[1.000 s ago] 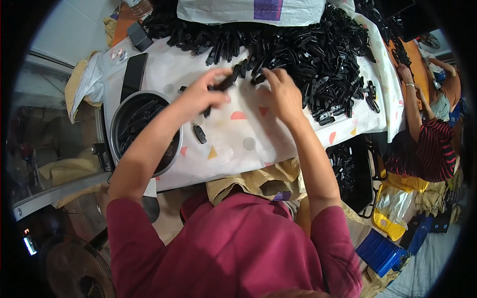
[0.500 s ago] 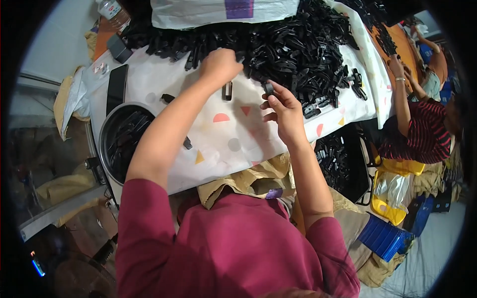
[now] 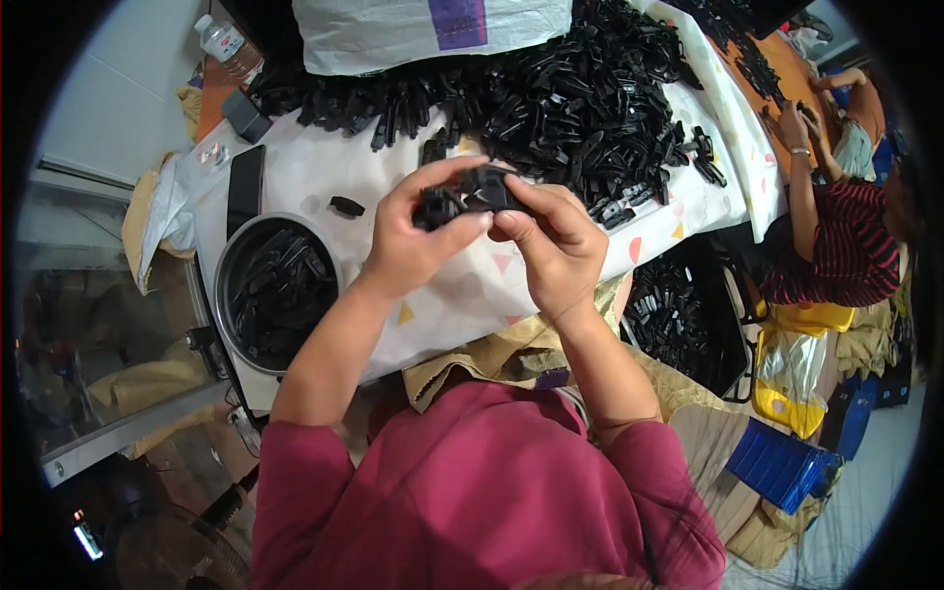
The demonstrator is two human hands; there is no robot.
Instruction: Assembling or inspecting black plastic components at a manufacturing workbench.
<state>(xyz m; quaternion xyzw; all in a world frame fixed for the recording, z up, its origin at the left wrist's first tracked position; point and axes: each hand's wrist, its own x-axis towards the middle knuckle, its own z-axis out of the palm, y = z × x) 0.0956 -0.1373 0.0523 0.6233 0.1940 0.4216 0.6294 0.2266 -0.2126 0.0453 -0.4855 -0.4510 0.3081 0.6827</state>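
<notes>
Over the near side of the pile, my left hand (image 3: 418,231) and my right hand (image 3: 562,241) meet. My left fingers are closed around several small black plastic parts (image 3: 439,208). My right thumb and fingers pinch a black plastic part (image 3: 492,189) that touches those in the left hand; its exact kind is unclear. A large heap of similar black parts (image 3: 570,108) lies just beyond. One loose black piece (image 3: 346,206) rests on the patterned white cloth (image 3: 433,329), left of my left hand. A round metal bowl (image 3: 222,305) farther left holds more black parts.
A white sack (image 3: 374,41) lies on the far heap. A phone (image 3: 246,184), a dark box (image 3: 246,116) and a water bottle (image 3: 228,49) line the left. Right and below the table stands a black crate (image 3: 733,339) of parts. A co-worker's hand (image 3: 795,128) handles parts at far right.
My left hand has drawn back from the heap with black parts in it and joined my right hand. The right hand has turned inward. The view has shifted slightly.
</notes>
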